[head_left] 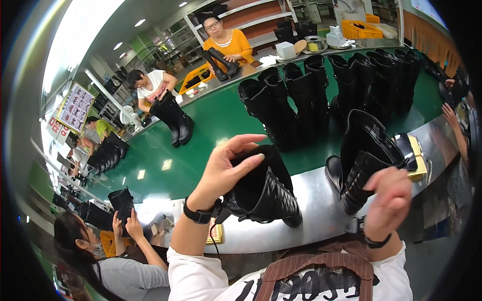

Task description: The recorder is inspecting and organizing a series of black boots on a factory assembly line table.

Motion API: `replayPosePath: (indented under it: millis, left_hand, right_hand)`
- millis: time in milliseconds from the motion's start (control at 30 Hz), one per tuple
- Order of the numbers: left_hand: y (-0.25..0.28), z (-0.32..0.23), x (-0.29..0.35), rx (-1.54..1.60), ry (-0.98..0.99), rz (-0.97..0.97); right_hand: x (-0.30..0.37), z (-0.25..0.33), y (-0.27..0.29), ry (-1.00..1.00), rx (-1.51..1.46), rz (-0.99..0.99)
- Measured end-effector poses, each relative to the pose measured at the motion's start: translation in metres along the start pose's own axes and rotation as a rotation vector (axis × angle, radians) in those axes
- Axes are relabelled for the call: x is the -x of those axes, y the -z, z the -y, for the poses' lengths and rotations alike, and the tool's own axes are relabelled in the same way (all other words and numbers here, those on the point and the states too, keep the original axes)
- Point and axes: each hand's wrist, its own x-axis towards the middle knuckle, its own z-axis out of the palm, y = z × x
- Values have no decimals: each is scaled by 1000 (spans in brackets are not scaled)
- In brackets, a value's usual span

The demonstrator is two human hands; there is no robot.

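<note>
Two black lace-up boots stand on the metal edge of the bench in front of me. Over the open top of the left boot (266, 198) is my left hand (233, 163), its thumb and fingers apart; whether the fingers touch the shaft I cannot make out. The right boot (369, 143) stands with its tall shaft gaping upward and its toe to the left. My right hand (390, 198) is in front of that boot's lower shaft, fingers curled and smeared by motion. Any contact with the boot is unclear.
A green conveyor belt (216, 133) runs behind the metal ledge (321, 215). Several black boots (301, 95) stand on it. A dark phone-like object (404, 150) lies on a yellow pad (419, 159) at right. Co-workers handle boots across the belt and on both sides.
</note>
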Motion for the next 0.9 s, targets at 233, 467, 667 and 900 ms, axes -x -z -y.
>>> replayPosePath:
  millis: [233,467,667,900]
  left_hand:
    - [6,13,11,150,-133,-279]
    - [-1,14,44,261,-191,-502]
    - [-16,33,79,152,-265,-688]
    - [-68,76,101,0,-369,-774]
  right_hand:
    - [-32,-25,97,12,204,-167]
    - [-21,-151,125,-305,699,38]
    - [17,-185,134,-382,698,419]
    - [51,-135,155,-546,587,291]
